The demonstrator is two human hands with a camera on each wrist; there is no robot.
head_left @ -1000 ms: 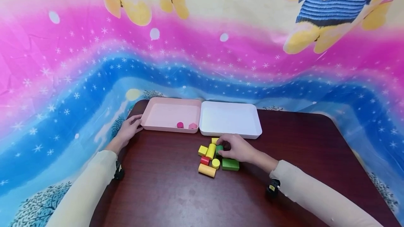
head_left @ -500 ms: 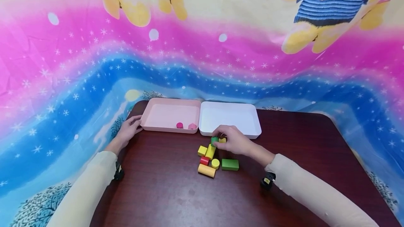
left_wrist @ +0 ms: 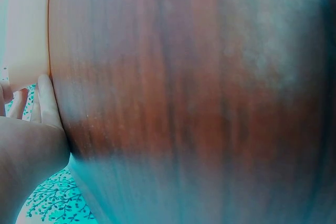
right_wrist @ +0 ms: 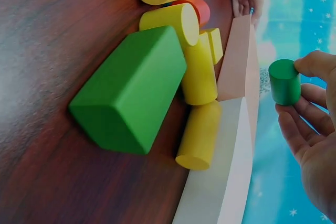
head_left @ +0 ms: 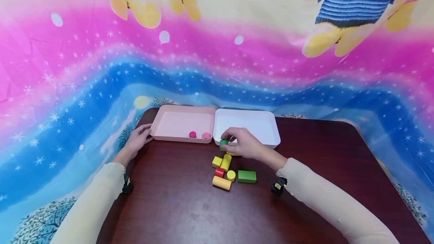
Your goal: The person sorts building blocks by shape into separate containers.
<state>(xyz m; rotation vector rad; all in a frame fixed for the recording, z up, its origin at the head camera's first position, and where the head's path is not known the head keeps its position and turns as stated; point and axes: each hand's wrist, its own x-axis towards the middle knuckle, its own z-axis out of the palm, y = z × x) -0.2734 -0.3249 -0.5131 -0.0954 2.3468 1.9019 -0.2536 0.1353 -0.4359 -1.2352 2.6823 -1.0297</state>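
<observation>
My right hand [head_left: 245, 143] pinches a small green cylinder block [right_wrist: 284, 82] between thumb and fingers. In the head view it hovers at the near left corner of the white tray [head_left: 271, 123]. My left hand [head_left: 138, 140] rests with extended fingers against the near left corner of the pink tray [head_left: 183, 118]. In the left wrist view those fingers [left_wrist: 47, 100] touch the tray's end. Below the right hand lie yellow cylinders [right_wrist: 199, 74], a yellow cube [head_left: 217, 162], a red cylinder [head_left: 219, 172], an orange-yellow cylinder [head_left: 222, 183] and a large green block [head_left: 246, 176].
Inside the pink tray sit a magenta piece [head_left: 192, 134] and a pink piece [head_left: 206, 135]. The two trays stand side by side at the back of the dark wooden table [head_left: 190, 214]. A patterned cloth [head_left: 217, 70] hangs behind.
My right hand has lifted the green cylinder from among the blocks and carried it left and away from me, toward the trays. My left hand has stayed in place.
</observation>
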